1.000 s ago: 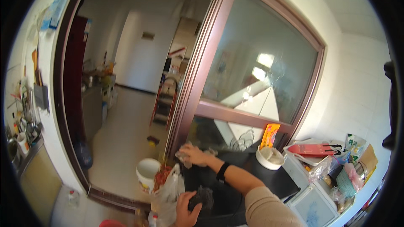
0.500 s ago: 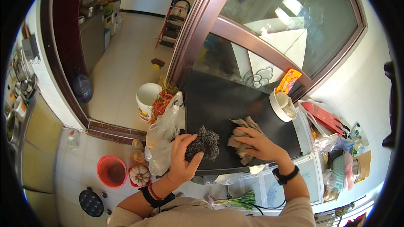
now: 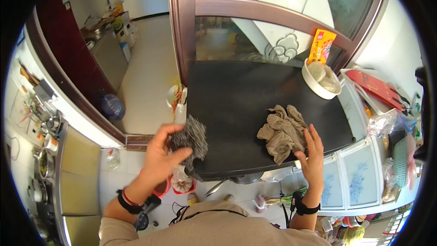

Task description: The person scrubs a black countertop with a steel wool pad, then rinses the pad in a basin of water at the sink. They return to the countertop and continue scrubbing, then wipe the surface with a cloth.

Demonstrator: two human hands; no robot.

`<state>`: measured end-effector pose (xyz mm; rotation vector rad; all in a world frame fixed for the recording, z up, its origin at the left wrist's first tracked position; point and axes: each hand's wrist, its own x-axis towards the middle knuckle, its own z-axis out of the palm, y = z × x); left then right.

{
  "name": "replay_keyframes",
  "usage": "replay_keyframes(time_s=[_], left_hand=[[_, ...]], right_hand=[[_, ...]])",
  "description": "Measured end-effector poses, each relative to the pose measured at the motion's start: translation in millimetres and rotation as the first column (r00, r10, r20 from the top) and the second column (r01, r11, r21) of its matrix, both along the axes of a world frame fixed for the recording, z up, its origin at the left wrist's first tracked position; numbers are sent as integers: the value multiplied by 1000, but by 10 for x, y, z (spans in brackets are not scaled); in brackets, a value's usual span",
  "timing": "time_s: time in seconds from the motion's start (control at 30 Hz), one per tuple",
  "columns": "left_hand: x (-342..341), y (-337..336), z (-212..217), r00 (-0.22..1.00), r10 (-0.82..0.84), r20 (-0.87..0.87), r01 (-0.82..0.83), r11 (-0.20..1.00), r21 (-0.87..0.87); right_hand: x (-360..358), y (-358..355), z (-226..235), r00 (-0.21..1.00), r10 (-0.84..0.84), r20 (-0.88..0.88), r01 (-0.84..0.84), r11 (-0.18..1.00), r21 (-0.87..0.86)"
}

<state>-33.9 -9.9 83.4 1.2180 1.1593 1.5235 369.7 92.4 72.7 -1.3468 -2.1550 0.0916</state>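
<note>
The left hand [image 3: 160, 155] grips a grey wad of steel wool [image 3: 190, 139], thumb across its front and fingers curled behind, at the near left corner of the flat black counter top [image 3: 241, 95]. The right hand [image 3: 311, 155] is spread, fingers straight, its tips pressing the near edge of a crumpled beige cloth [image 3: 282, 132] that lies toward the near right corner.

To scrub well, I judge the steel wool should be laid flat and worked in overlapping strokes from this corner toward the far edge, with the cloth following close to lift what loosens (a firm grip matters, since the wad sits half off the edge).

Against the frame half a second earlier, the steel wool has shifted from mid-counter toward the left corner, and the right hand has slid off the top of the cloth to its near edge.

At the far right corner a round white bowl [image 3: 322, 79] stands beside an orange packet [image 3: 321, 45] leaning on the glass door [image 3: 273, 13].
</note>
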Motion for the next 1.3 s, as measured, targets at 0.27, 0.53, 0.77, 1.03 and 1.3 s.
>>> replay_keyframes(time_s=[0.27,0.53,0.77,1.03,1.3], left_hand=[[107,260,484,940,-108,-323,50,982,-182],[355,1017,664,609,-45,-792,-194,960,-203],[550,1223,384,-87,-109,-990,201,972,-124],[184,1845,366,-289,-37,-957,173,981,-90],[909,1002,419,-173,-223,-959,527,802,-282]], right_hand=[[166,343,-82,994,109,27,-111,984,137],[201,370,-151,989,144,39,-149,971,187],[223,360,-204,985,142,93,-157,972,174],[197,339,-182,989,126,83,-138,976,170],[282,367,-222,989,130,74,-144,957,252]])
